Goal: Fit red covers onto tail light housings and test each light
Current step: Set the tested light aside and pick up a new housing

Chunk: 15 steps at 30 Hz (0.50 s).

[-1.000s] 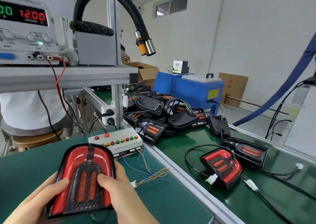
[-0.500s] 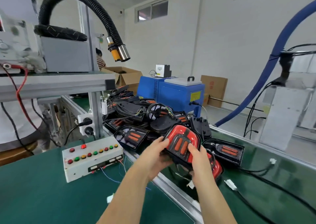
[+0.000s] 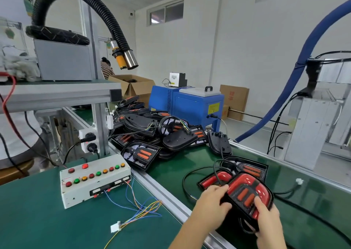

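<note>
A tail light with its red cover (image 3: 249, 193) on is held in both hands low over the green conveyor belt (image 3: 182, 159). My left hand (image 3: 212, 201) grips its left edge and my right hand (image 3: 266, 214) grips its lower right corner, thumb on the cover. Just behind it on the belt lie another red-covered light (image 3: 214, 178) and an uncovered black housing (image 3: 252, 169) with orange strips. A pile of uncovered housings (image 3: 152, 131) fills the far end of the belt.
A white test box (image 3: 95, 180) with coloured buttons sits on the green bench, its loose wires ending in a white plug (image 3: 115, 228). A blue machine (image 3: 186, 104) stands behind the pile. A black extraction hose (image 3: 106, 21) hangs overhead. Black cables cross the belt at right.
Both hands carried the covered light from the bench in front of the test box rightward over the rail, then down toward the belt beside the other covered light.
</note>
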{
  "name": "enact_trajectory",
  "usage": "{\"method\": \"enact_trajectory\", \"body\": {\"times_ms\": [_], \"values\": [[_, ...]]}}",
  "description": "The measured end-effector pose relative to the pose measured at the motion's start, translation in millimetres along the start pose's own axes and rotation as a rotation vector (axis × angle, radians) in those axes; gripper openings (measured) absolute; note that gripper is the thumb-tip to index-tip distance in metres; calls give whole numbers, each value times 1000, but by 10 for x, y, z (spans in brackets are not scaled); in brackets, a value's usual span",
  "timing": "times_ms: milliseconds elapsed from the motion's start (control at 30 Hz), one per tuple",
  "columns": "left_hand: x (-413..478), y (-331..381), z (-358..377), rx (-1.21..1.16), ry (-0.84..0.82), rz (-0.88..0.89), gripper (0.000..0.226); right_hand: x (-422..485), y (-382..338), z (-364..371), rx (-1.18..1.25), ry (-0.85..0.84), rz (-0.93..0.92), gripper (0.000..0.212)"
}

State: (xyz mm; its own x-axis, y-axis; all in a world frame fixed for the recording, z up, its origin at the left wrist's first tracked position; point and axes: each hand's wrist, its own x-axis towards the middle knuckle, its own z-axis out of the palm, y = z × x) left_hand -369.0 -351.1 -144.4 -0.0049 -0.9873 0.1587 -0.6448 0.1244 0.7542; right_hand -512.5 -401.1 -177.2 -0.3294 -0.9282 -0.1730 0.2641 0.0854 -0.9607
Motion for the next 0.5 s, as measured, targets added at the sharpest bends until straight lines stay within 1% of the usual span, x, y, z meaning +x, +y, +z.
{"method": "enact_trajectory", "body": {"times_ms": [67, 200, 267, 400, 433, 467, 500], "values": [[-24, -19, 48, 131, 10, 33, 57, -48, 51, -40, -12, 27, -7, 38], [-51, 5, 18, 315, -5, 53, 60, -177, 52, -10, -26, 127, -15, 51], [-78, 18, -14, 359, -23, 43, 61, -266, 19, 49, -3, 162, -25, 53], [-152, -6, -87, 408, -43, 20, 64, -440, -60, 168, -53, 215, -122, 72], [-177, -23, -112, 410, -47, 19, 65, -449, -50, 164, -72, 225, -151, 72], [-209, -45, -138, 399, -48, 22, 65, -441, -28, 149, -121, 227, -189, 67], [-242, -68, -170, 377, -44, 27, 64, -472, -43, 134, -195, 223, -211, 58]]}}
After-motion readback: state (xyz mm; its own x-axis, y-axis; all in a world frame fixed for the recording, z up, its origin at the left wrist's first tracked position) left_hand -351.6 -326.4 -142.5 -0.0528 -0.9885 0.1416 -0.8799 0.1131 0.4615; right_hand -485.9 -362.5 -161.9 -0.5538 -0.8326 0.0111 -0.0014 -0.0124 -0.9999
